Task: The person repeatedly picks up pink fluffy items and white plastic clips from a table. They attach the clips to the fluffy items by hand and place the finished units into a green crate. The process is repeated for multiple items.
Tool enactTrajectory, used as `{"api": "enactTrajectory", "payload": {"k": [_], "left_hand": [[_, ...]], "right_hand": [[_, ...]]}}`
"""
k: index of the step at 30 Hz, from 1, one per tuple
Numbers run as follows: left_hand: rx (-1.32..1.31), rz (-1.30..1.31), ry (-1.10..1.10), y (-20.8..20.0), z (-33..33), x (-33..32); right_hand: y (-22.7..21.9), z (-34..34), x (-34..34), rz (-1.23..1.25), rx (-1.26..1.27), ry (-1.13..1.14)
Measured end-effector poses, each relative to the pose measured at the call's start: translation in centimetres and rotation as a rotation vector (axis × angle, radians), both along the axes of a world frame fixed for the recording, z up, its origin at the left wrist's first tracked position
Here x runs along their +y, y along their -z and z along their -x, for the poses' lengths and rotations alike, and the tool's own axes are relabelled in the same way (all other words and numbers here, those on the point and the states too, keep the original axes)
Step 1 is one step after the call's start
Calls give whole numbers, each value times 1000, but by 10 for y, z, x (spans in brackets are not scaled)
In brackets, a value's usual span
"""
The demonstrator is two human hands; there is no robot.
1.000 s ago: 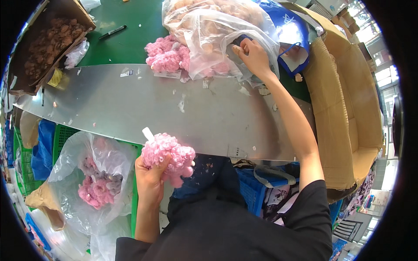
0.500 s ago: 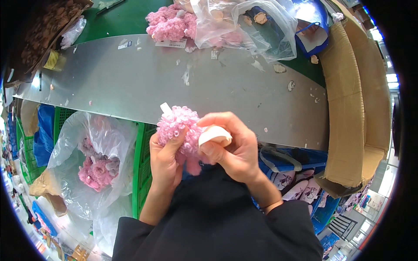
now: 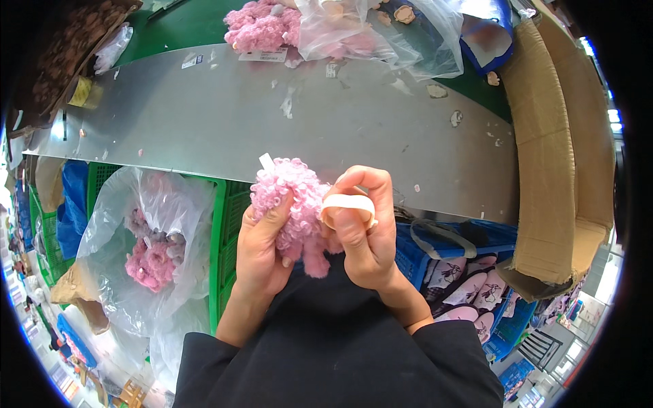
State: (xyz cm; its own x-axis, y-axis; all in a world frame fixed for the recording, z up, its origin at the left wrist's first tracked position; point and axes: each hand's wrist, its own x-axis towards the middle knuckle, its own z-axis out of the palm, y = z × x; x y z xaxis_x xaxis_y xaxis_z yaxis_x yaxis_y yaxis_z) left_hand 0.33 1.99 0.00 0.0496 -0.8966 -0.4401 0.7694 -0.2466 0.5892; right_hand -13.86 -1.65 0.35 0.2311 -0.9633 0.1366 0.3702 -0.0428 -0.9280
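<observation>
My left hand (image 3: 260,255) is closed round a pink curly plush toy (image 3: 294,192), its thumb pressed into the pile. A white tag (image 3: 266,162) sticks up from the toy's top, and stubby pink limbs hang below. In my right hand (image 3: 373,255) is a hollow, cream-coloured cup-shaped piece (image 3: 349,201), rim turned upward, with the thumb inside it and the index finger curled over behind. The piece sits against the toy's right side; whether it is attached there I cannot tell. Both hands are above the near edge of the metal work surface (image 3: 224,119).
Pink plush toys (image 3: 262,27) and a clear plastic bag (image 3: 381,34) lie at the back. A cardboard box (image 3: 544,156) stands at the right. Left of me, a green crate (image 3: 219,245) adjoins a bag of plush toys (image 3: 153,264). A blue crate (image 3: 415,255) holds printed pink pieces (image 3: 469,292).
The cup-shaped piece has turned so its opening and rim now show, with my right thumb inside. The toy and my left hand have shifted slightly right.
</observation>
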Motion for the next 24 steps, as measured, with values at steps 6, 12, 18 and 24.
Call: {"api": "enactTrajectory", "payload": {"k": [6,12,18,24], "left_hand": [[-10,65,42,1,-10,3],[-152,-18,-85,-10,-1,0],[-262,78,-89,-3,-5,3],[-314,73,-169,-8,5,1]], "right_hand": [[-8,19,-5,-24,86,-154],[-15,29,-3,-132,4,-225],[-10,21,3,-200,41,-182],[-9,26,-8,-90,160,-270]]}}
